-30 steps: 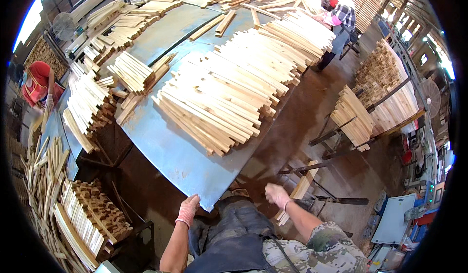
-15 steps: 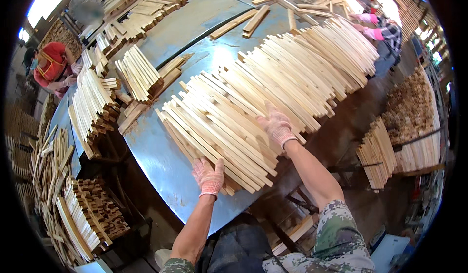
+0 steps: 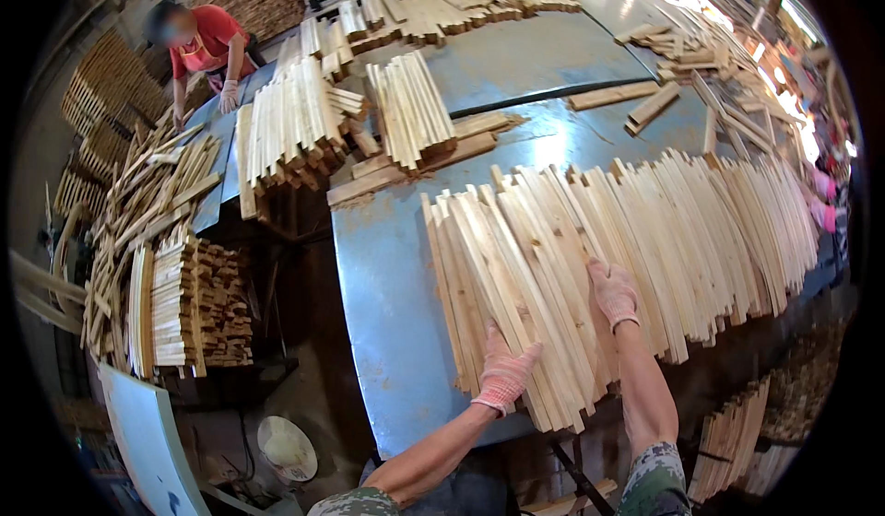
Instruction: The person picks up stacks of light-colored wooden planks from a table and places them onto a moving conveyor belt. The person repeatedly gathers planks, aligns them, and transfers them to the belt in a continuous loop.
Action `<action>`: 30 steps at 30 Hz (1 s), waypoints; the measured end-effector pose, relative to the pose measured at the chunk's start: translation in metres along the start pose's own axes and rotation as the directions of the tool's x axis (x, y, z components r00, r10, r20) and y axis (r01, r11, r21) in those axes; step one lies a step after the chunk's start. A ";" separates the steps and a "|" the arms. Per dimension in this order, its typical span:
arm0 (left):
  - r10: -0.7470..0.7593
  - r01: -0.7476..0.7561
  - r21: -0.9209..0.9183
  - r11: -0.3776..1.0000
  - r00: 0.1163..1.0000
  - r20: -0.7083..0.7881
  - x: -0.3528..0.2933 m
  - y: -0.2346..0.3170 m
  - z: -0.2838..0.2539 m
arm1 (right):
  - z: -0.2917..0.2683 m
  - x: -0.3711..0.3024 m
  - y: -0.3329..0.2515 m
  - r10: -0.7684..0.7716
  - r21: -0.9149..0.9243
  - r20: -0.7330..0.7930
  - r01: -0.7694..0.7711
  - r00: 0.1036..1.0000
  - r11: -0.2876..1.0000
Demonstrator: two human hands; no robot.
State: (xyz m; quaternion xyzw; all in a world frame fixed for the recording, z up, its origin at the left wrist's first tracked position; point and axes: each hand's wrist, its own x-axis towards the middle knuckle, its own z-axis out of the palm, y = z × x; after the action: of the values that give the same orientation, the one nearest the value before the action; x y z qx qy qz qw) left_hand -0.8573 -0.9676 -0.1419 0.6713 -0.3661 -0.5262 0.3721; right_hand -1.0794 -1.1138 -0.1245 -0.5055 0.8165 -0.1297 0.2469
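Observation:
A long row of pale wooden slats (image 3: 682, 240) lies side by side across the metal table. At the row's left part, a group of slats (image 3: 544, 281) sits between my two gloved hands, its near ends reaching past the table's front edge. My left hand (image 3: 507, 369) presses against the group's left side near its front end, the thumb lying over the slats and the other fingers partly hidden. My right hand (image 3: 614, 295) grips the group's right side farther up, its fingertips hidden among the slats. A few loose slats (image 3: 452, 295) lie left of my left hand.
The blue-grey metal table (image 3: 387, 332) carries more slat stacks (image 3: 410, 111) at the back left. Loose offcuts (image 3: 691, 51) lie at the far right. A co-worker in red (image 3: 217, 41) stands at the far left. Below the table's left side stand a slat pile (image 3: 198, 304) and a stool (image 3: 286, 449).
My view has turned left. My hands have come closer together, from resting spread on the row to gripping a group of slats from both sides. Those slats now look bunched.

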 end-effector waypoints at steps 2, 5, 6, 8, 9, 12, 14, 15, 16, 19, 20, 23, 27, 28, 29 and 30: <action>0.003 -0.004 -0.139 0.990 1.000 -0.004 -0.001 -0.002 -0.009 | 0.006 -0.006 0.005 -0.010 -0.050 -0.032 0.009 0.999 0.999; 0.039 -0.031 -0.136 0.990 0.998 0.055 -0.017 0.023 -0.041 | 0.020 -0.019 0.012 -0.016 -0.109 -0.077 0.008 0.997 0.994; 0.070 -0.066 -0.109 0.992 0.997 0.030 -0.021 0.023 -0.051 | 0.012 -0.039 -0.007 -0.007 -0.082 -0.068 0.001 0.998 0.997; 0.178 -0.176 0.028 0.984 0.979 -0.104 -0.040 -0.004 -0.061 | 0.009 -0.069 -0.033 -0.013 -0.036 -0.041 0.011 0.999 0.999; 0.177 -0.180 -0.027 0.983 0.979 -0.102 -0.046 -0.009 -0.071 | 0.009 -0.080 -0.041 -0.030 -0.013 -0.027 0.030 0.999 0.999; 0.175 -0.195 -0.167 0.966 0.976 -0.131 -0.074 -0.023 -0.113 | 0.016 -0.113 -0.071 -0.125 -0.006 0.001 0.125 0.992 0.992; 0.173 -0.217 -0.245 0.945 0.967 -0.188 -0.100 -0.023 -0.144 | 0.029 -0.144 -0.096 -0.264 0.055 -0.040 0.266 0.964 0.962; 0.170 -0.230 -0.292 0.929 0.962 -0.215 -0.114 -0.017 -0.164 | 0.037 -0.157 -0.109 -0.289 0.030 -0.049 0.291 0.956 0.956; 0.165 -0.245 -0.351 0.904 0.956 -0.241 -0.132 -0.011 -0.184 | 0.046 -0.170 -0.124 -0.318 0.006 -0.053 0.319 0.947 0.948; 0.198 -0.323 -0.415 0.851 0.928 -0.315 -0.193 0.006 -0.265 | 0.073 -0.238 -0.189 -0.431 0.005 -0.014 0.431 0.902 0.902; 0.212 -0.354 -0.417 0.838 0.913 -0.348 -0.218 0.003 -0.295 | 0.084 -0.265 -0.208 -0.487 0.004 -0.006 0.487 0.873 0.873; 0.226 -0.382 -0.221 0.897 0.828 -0.513 -0.259 -0.068 -0.358 | 0.113 -0.353 -0.265 -0.603 0.033 0.037 0.603 0.797 0.797; 0.092 -0.337 -0.204 0.919 0.688 -0.720 -0.372 -0.101 -0.458 | 0.171 -0.492 -0.338 -0.766 0.055 0.103 0.765 0.635 0.642; 0.135 -0.408 -0.147 0.901 0.585 -0.799 -0.394 -0.119 -0.481 | 0.185 -0.540 -0.361 -0.798 0.120 0.156 0.791 0.582 0.600; 0.090 -0.380 -0.148 0.913 0.541 -0.836 -0.426 -0.141 -0.507 | 0.204 -0.589 -0.378 -0.826 0.152 0.214 0.817 0.522 0.556; 0.052 -0.358 -0.153 0.921 0.503 -0.863 -0.456 -0.162 -0.531 | 0.223 -0.636 -0.389 -0.853 0.189 0.265 0.843 0.450 0.504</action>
State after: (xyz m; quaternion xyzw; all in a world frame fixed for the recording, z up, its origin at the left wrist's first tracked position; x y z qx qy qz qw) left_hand -0.4024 -0.4308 0.0021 0.7239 -0.1296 -0.1366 0.6637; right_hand -0.4304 -0.7170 0.0392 -0.8546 0.4009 -0.1626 0.2874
